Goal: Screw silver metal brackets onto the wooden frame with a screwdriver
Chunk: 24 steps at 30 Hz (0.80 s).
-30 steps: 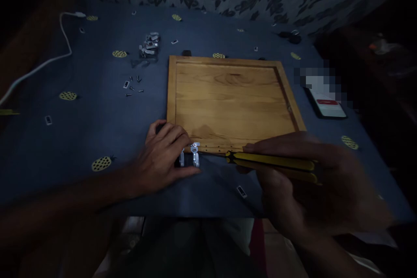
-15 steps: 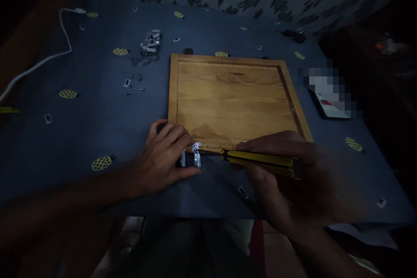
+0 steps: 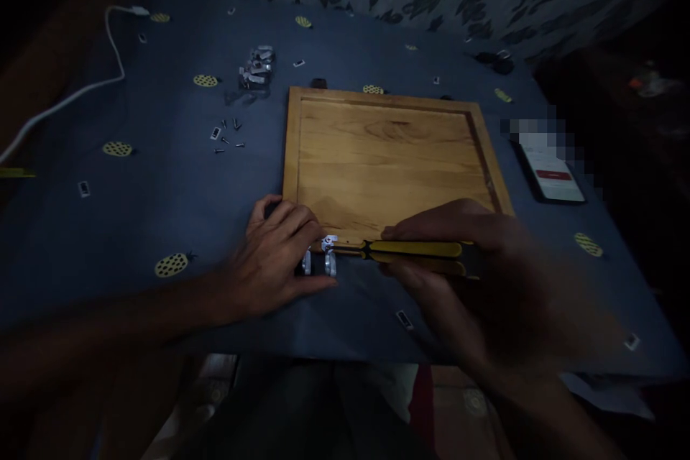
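Observation:
A framed wooden panel (image 3: 396, 165) lies flat on the cloth-covered table. At its near left corner sits a silver metal cabinet hinge (image 3: 329, 251), its arm sticking out past the panel's edge. My left hand (image 3: 283, 248) is closed around the hinge, fingers over the panel's corner and thumb below. In my right hand (image 3: 458, 266) is a yellow and black screwdriver (image 3: 417, 250), held level and pointing left. Its tip meets the hinge plate; any screw under it is too small to make out.
Several loose screws (image 3: 225, 140) lie left of the panel, with a pile of metal hinges (image 3: 257, 68) farther back. A phone (image 3: 553, 172) rests to the right. A white cable (image 3: 116, 50) runs along the left, and a dark object (image 3: 496, 61) is at the back right.
The screwdriver's handle has turned and shifted slightly left, with its tip now at the hinge plate. My left hand keeps its hold. The whole view has shifted a little.

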Each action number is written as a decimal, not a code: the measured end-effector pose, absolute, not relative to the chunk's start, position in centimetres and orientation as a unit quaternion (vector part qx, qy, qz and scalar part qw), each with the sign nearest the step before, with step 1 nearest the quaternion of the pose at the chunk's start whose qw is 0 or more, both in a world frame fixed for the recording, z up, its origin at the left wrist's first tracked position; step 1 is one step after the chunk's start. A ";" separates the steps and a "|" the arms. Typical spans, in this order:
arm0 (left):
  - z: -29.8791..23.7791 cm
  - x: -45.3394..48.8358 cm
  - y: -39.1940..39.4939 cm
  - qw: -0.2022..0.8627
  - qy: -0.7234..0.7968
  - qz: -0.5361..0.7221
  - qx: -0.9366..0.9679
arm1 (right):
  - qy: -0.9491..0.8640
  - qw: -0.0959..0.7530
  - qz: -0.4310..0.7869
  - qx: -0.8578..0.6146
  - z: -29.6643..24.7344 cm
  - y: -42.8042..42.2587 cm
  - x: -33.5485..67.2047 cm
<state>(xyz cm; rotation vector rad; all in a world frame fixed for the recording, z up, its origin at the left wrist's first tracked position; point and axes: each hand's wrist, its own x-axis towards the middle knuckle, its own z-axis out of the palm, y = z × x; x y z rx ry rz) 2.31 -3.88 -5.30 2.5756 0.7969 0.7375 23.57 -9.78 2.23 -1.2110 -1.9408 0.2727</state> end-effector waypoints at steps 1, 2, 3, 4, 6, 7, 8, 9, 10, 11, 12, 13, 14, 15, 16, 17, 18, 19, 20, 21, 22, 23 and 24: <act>-5.3 2.3 -3.9 0.171 0.282 0.261 0.907 | -0.773 0.404 0.116 -0.476 2.3 -9.7 23.6; -5.3 2.3 -3.9 0.170 0.283 0.262 0.907 | -0.775 0.401 0.125 -0.472 2.4 -9.6 23.6; -5.3 2.3 -3.9 0.169 0.285 0.261 0.907 | -0.777 0.400 0.134 -0.468 2.5 -9.5 23.6; -5.3 2.3 -3.9 0.170 0.286 0.260 0.907 | -0.778 0.399 0.142 -0.463 2.5 -9.5 23.6; -5.3 2.3 -3.9 0.172 0.286 0.256 0.907 | -0.780 0.397 0.153 -0.459 2.7 -9.4 23.7; -5.3 2.3 -3.9 0.173 0.286 0.256 0.907 | -0.780 0.396 0.154 -0.460 2.7 -9.4 23.8; -5.3 2.3 -3.9 0.173 0.285 0.255 0.907 | -0.781 0.395 0.152 -0.459 2.7 -9.4 23.8; -5.3 2.3 -3.9 0.173 0.286 0.255 0.907 | -0.781 0.395 0.149 -0.460 2.8 -9.4 23.9; -5.3 2.3 -3.9 0.173 0.285 0.257 0.907 | -0.781 0.396 0.145 -0.461 2.8 -9.4 24.0; -5.3 2.3 -3.9 0.172 0.286 0.258 0.907 | -0.780 0.398 0.142 -0.461 2.7 -9.4 24.0; -5.3 2.3 -3.9 0.173 0.287 0.258 0.906 | -0.781 0.401 0.141 -0.458 2.6 -9.4 24.0; -5.3 2.3 -3.9 0.174 0.288 0.257 0.906 | -0.781 0.406 0.140 -0.454 2.5 -9.4 24.0; -5.2 2.3 -3.9 0.177 0.288 0.255 0.906 | -0.779 0.411 0.140 -0.452 2.3 -9.4 23.9; -5.2 2.3 -3.9 0.179 0.288 0.253 0.906 | -0.776 0.417 0.139 -0.452 2.2 -9.5 23.8; -5.2 2.3 -3.9 0.180 0.287 0.252 0.906 | -0.772 0.424 0.136 -0.454 2.0 -9.6 23.7; -5.3 2.3 -3.9 0.179 0.286 0.251 0.907 | -0.768 0.430 0.132 -0.456 1.8 -9.7 23.5; -5.3 2.3 -3.9 0.178 0.286 0.252 0.907 | -0.764 0.435 0.129 -0.459 1.7 -9.8 23.4; -5.3 2.3 -3.9 0.176 0.286 0.253 0.907 | -0.761 0.438 0.127 -0.462 1.5 -9.9 23.3; -5.3 2.3 -3.9 0.175 0.286 0.256 0.907 | -0.758 0.441 0.124 -0.465 1.5 -9.9 23.2; -5.4 2.4 -3.9 0.174 0.287 0.258 0.906 | -0.754 0.445 0.120 -0.468 1.4 -10.0 23.2; -5.4 2.4 -3.9 0.174 0.287 0.259 0.906 | -0.750 0.449 0.115 -0.472 1.4 -10.1 23.1; -5.5 2.4 -3.9 0.174 0.287 0.260 0.905 | -0.746 0.451 0.110 -0.477 1.3 -10.1 23.0; -5.5 2.3 -3.9 0.174 0.287 0.260 0.905 | -0.743 0.453 0.104 -0.482 1.3 -10.1 22.9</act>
